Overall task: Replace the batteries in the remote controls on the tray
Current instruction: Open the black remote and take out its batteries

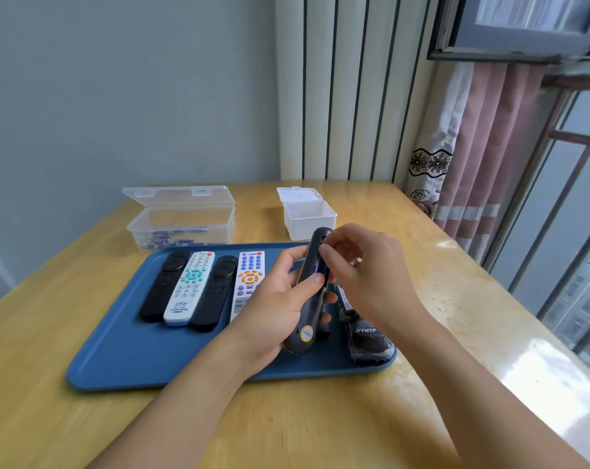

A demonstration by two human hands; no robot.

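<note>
Black remote (pixel 310 299) partly hidden by gripping left hand (pixel 273 309).

— What does the person wear on the arms?

— Nothing that shows. Both forearms are bare up to the lower edge of the view, with no sleeve or cuff.

— Anything on the wrists or hands?

— The left hand (pixel 280 301) and the right hand (pixel 368 270) are bare too: no glove, no watch, no band, no ring to be seen. The fingers (pixel 315 279) end in short, plain nails.

— And the rest of the body?

— Out of view.
</note>
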